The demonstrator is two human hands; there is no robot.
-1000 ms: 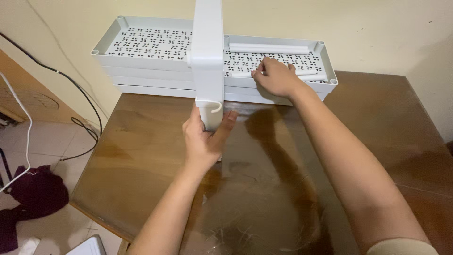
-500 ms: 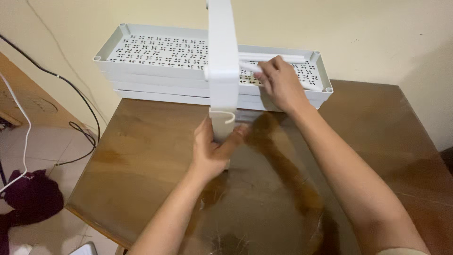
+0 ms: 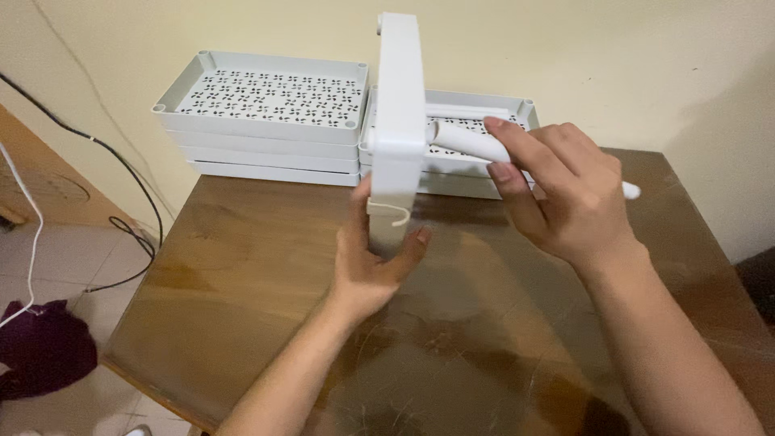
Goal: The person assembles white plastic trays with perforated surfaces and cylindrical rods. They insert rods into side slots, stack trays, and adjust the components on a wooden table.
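Your left hand [image 3: 373,262] has its grip closed round the lower end of the tall white plastic side panel [image 3: 397,121] — thumb on one face, fingers on the other, just under the small hook — and the panel stands upright on the brown glass-topped wooden desk [image 3: 242,274]. Your right hand [image 3: 565,194] has its grip wrapped round a white plastic tube [image 3: 468,141]; one end sits at the panel's right edge, the other pokes out past your knuckles.

Judgement: the tube end is being brought to the panel. To do this well, keep the panel plumb with the left hand, and keep the tube square to the panel's face, not drooping. Whether a socket lies at the contact point cannot be seen from here.

Behind the panel, against the cream wall [image 3: 565,48], two stacks of white perforated plastic trays [image 3: 266,97] rest on the desk — another tube lies in the right stack.
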